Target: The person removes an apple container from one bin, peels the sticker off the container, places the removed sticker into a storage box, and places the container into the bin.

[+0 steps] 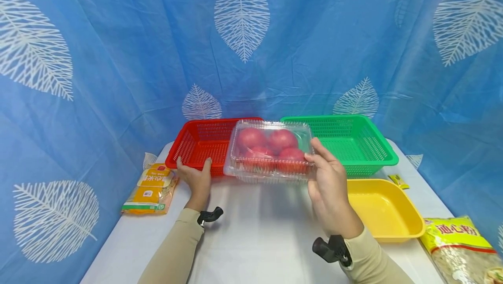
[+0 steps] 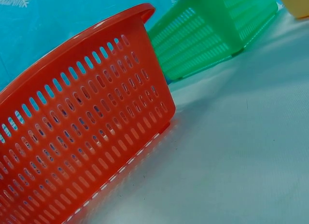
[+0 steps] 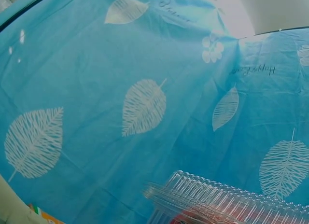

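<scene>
My right hand [image 1: 330, 188] grips the right end of a clear plastic clamshell box [image 1: 271, 172], thumb and fingers at its edge. Several round red fruits [image 1: 283, 140], tomato-like, show through the lid. The box is held up above the table, overlapping the red and green baskets in the head view; its ridged edge [image 3: 207, 190] appears low in the right wrist view. At the front left of the red basket [image 1: 214, 151], my left hand [image 1: 196, 183] has its thumb and fingers spread apart, near the rim. The basket's slotted wall [image 2: 91, 118] fills much of the left wrist view.
Behind the right hand stands a green basket [image 1: 353, 144], with a yellow tray [image 1: 381, 210] in front of it. An orange food bag [image 1: 151, 190] lies at left, a yellow bag [image 1: 459, 244] at front right. A small yellow packet [image 1: 398, 181] lies near the right edge.
</scene>
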A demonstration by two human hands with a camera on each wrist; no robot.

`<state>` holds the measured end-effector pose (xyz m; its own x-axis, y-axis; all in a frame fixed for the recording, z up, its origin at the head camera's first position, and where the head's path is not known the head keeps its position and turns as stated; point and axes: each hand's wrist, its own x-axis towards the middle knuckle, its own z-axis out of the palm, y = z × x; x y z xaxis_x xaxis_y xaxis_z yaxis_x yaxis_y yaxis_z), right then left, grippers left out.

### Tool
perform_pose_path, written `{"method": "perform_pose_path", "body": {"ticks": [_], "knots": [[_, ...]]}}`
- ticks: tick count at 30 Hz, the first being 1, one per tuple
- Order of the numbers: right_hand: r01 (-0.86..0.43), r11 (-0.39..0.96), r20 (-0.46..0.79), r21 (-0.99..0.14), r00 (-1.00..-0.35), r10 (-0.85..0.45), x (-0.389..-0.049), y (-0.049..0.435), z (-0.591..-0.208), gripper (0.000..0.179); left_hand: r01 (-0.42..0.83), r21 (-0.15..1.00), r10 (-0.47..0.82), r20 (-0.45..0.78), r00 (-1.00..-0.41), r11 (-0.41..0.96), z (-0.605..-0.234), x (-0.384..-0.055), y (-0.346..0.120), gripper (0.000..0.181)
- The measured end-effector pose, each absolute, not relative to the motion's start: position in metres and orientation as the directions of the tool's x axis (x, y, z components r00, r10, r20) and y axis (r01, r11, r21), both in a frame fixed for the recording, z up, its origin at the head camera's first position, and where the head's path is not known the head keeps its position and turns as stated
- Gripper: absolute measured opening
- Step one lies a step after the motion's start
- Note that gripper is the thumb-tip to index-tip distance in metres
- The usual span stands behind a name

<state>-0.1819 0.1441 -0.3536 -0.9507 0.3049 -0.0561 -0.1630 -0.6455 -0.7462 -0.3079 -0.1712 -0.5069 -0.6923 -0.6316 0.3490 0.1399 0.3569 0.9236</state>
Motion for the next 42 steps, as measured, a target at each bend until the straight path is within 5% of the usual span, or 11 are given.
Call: {"method": "perform_pose_path", "body": {"ticks": [42], "knots": [[-0.204, -0.598, -0.031, -0.775, -0.933, 0.358, -0.213, 0.133, -0.352, 0.051, 0.101, 0.936, -0.641, 0.307, -0.703, 0.338, -0.506, -0.309, -0.169, 0.102]]}}
